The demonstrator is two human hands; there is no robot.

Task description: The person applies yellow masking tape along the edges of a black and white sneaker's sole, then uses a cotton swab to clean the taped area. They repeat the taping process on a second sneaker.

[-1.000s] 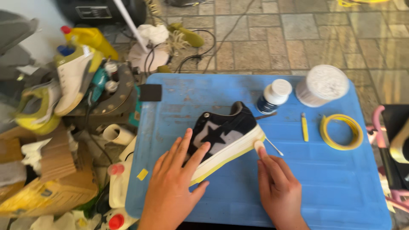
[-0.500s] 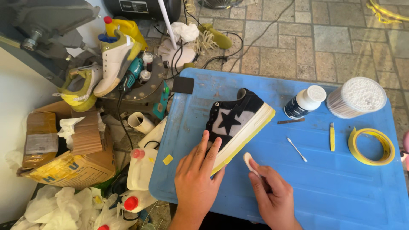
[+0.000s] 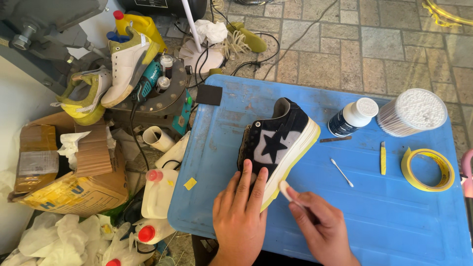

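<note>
Blue plastic makes up the biggest thing in view, a table (image 3: 384,221) that fills the lower right from four to six o'clock. At about ten o'clock, off the table's left edge, a crowded stand holds a white sneaker (image 3: 129,66) and a yellow-green sneaker (image 3: 84,96), with a yellow jug (image 3: 140,24) behind them; at eight o'clock sits a cardboard box (image 3: 64,182). Near the middle of the table lies the black sneaker (image 3: 278,143) with a black star on a white side panel and a cream sole, its heel toward twelve o'clock and its toe toward six. The left hand (image 3: 241,216) lies flat on the toe end, fingers spread and pressing down. The right hand (image 3: 320,224), just beside it at five o'clock, is pinched shut on a small white pad (image 3: 285,189) that touches the sole's edge. At two o'clock stand a round tub of cotton swabs (image 3: 411,112) and a dark bottle (image 3: 352,117) with a white cap. At three o'clock lie a roll of yellow tape (image 3: 427,170), a yellow craft knife (image 3: 383,157) and one loose cotton swab (image 3: 341,172).
</note>
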